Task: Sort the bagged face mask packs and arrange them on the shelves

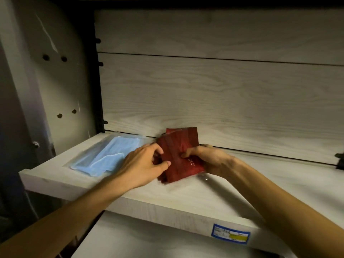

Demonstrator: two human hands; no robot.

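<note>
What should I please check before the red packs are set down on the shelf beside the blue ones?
1. Both hands hold the dark red bagged mask packs: ok, left hand and right hand grip them.
2. Red packs squared into a neat stack: not ok, they are fanned.
3. Clear-bagged light blue mask packs lying flat on the pale wooden shelf: ok.
4. Bare shelf space to the right of the blue packs: ok.
5. Number of red packs: cannot tell.
</note>
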